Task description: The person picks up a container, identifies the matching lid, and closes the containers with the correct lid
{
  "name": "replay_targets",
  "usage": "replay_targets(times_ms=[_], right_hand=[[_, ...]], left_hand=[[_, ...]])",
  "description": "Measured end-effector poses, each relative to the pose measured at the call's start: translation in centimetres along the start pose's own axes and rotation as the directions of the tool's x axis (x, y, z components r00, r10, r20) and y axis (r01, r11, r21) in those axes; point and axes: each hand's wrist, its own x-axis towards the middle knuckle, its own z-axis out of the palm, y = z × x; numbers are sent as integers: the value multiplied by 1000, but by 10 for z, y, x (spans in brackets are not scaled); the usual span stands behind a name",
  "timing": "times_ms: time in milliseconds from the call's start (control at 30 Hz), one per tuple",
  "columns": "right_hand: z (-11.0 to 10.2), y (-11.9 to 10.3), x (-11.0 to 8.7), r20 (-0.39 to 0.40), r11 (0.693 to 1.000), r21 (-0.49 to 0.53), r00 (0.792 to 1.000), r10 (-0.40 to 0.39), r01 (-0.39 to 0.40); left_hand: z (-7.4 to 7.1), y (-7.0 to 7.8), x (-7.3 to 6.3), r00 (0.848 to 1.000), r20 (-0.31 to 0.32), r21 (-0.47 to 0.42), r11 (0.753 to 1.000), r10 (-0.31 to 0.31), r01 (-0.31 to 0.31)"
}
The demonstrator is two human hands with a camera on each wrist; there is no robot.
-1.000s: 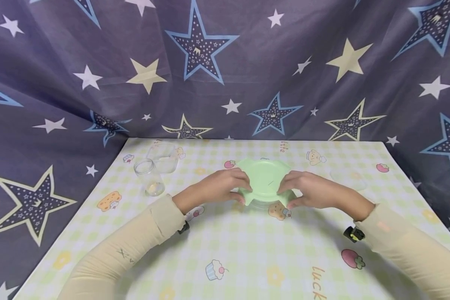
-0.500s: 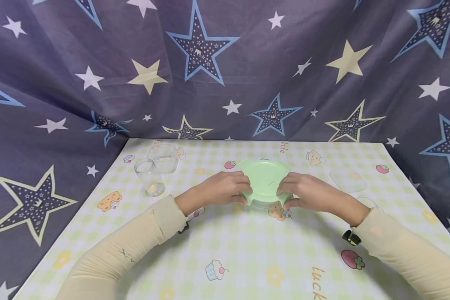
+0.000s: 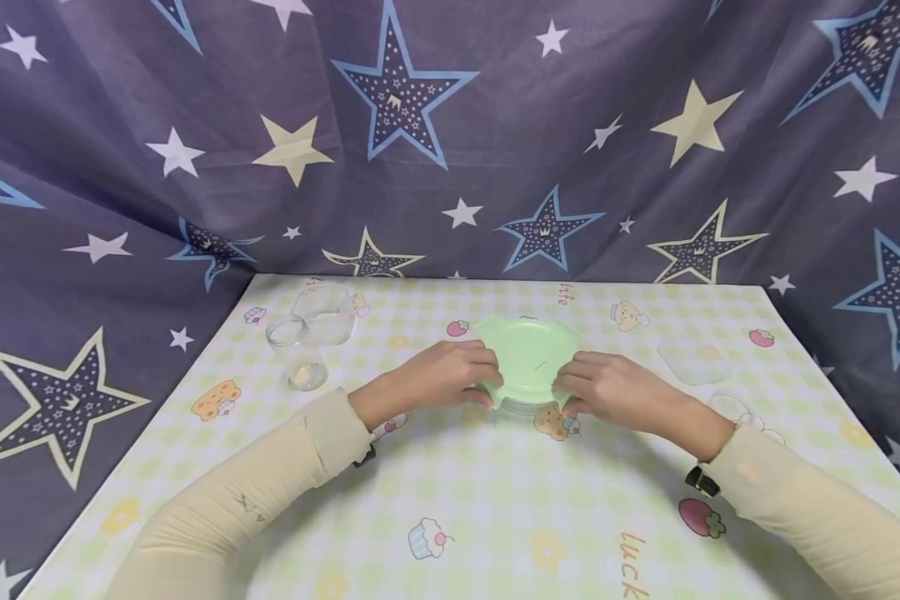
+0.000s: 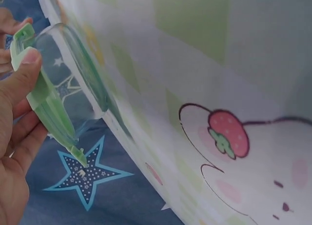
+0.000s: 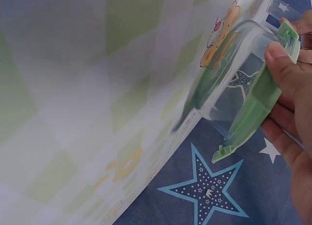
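Observation:
A round glass food container (image 4: 53, 64) stands on the table, topped by a light green lid (image 3: 531, 354) with flaps around its rim. The left hand (image 3: 450, 373) grips the lid's left edge, its thumb at the side and its fingers over the top. On the opposite edge, the right hand (image 3: 618, 387) holds the lid the same way. Both wrist views show a thumb against the green rim, and flaps (image 5: 223, 153) that stick out. Most of the container's wall is hidden under the lid in the head view.
At the left stand a clear open jar (image 3: 297, 354) and, behind it, a clear container (image 3: 324, 317). A flat clear piece (image 3: 693, 362) lies at the right, with a clear ring-shaped piece (image 3: 729, 407) near the right wrist. A star-patterned curtain (image 3: 450, 167) hangs behind the table.
The right thumb has moved inward along the lid's rim, and the right wrist has dropped slightly, uncovering the clear ring-shaped piece. The left hand and the lid have hardly moved.

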Motion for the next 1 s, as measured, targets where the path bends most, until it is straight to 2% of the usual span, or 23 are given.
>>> replay_targets(times_ms=[433,700,767,867,1000], right_hand=[[6,1,2,-40,998,-38,998,-42,41],[5,1,4,-43,998,-53,998,-45,43],[4,1,4,-36,998,-47,999,-38,36],[4,1,4,-22,999,-40,999,-32,31],[4,1,5,-24,999,-38,999,-38,37]], left_hand=[[2,-1,-2,999,-15,-36,999,-39,39],[2,-2,-1,999,-5,-33,999,-33,33],[2,-2,-1,1000,-14,-6,1000,-5,5],[4,-2,-3,996,-35,83,994,76,-73],[6,-1,-6,978,-60,258,950,198,-176]])
